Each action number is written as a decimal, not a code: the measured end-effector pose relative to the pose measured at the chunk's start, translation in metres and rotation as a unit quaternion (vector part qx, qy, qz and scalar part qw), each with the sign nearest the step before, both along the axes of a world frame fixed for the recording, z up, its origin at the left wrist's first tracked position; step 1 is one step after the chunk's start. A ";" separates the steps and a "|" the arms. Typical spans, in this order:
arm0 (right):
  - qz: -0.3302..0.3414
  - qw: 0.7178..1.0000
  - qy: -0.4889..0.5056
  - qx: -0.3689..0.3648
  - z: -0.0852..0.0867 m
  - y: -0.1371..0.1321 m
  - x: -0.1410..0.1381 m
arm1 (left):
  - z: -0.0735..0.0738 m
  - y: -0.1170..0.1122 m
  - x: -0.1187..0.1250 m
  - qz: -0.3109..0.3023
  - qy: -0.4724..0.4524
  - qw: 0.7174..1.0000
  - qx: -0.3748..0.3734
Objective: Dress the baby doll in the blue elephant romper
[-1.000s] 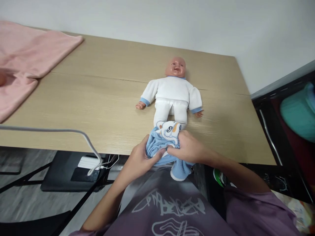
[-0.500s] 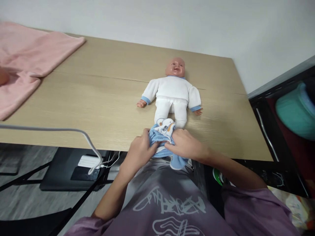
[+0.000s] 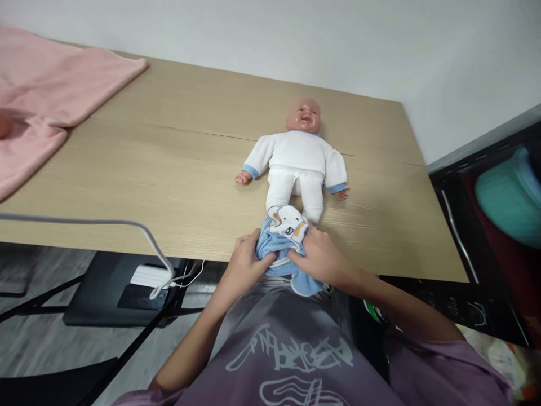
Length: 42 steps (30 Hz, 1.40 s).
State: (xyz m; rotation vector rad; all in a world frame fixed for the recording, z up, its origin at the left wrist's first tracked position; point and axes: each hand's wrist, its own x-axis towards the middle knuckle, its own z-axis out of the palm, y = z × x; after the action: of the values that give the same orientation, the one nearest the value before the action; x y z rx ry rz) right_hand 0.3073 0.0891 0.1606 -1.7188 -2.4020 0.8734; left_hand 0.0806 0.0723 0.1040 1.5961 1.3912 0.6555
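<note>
A baby doll (image 3: 298, 152) lies on its back on the table, head away from me, in a white top with blue cuffs. Bunched over the lower ends of its white legs is a blue terry doll garment (image 3: 274, 242) with a white animal face on it. My left hand (image 3: 245, 262) pinches the garment's left side between thumb and fingers. On the other side my right hand (image 3: 323, 256) grips it in the same way. A loose blue flap hangs over the table's near edge. The doll's feet are hidden.
A pink blanket (image 3: 84, 79) covers the left end of the wooden table (image 3: 190, 169), with a round orange-brown thing on it. A grey cable (image 3: 105, 221) crosses the near left edge. Below are a black seat with a white device (image 3: 150, 276); a teal basin (image 3: 509, 197) stands at right.
Both hands have shifted slightly to the right and a little farther apart. The animal face on the garment has spread out and turned more upward. The doll lies as before.
</note>
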 end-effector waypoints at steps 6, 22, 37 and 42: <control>-0.009 0.993 0.114 0.042 -0.017 -0.002 0.012 | -0.006 -0.008 0.004 0.018 -0.110 0.993 0.041; 0.034 0.972 0.192 0.134 -0.013 0.024 0.027 | -0.034 0.015 0.001 0.083 -0.247 0.965 0.032; 0.146 0.951 0.263 0.075 -0.016 0.084 0.051 | 0.000 0.062 -0.024 -0.088 -0.161 0.979 0.092; 0.135 0.946 0.272 0.111 -0.014 0.077 0.046 | -0.006 0.058 -0.025 -0.039 -0.141 0.988 0.051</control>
State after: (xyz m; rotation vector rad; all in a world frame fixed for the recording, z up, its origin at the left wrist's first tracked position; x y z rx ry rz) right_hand 0.3538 0.1661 0.1469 -0.9237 -2.2594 0.9119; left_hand 0.0553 0.1298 0.0980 1.5603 1.0978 0.8803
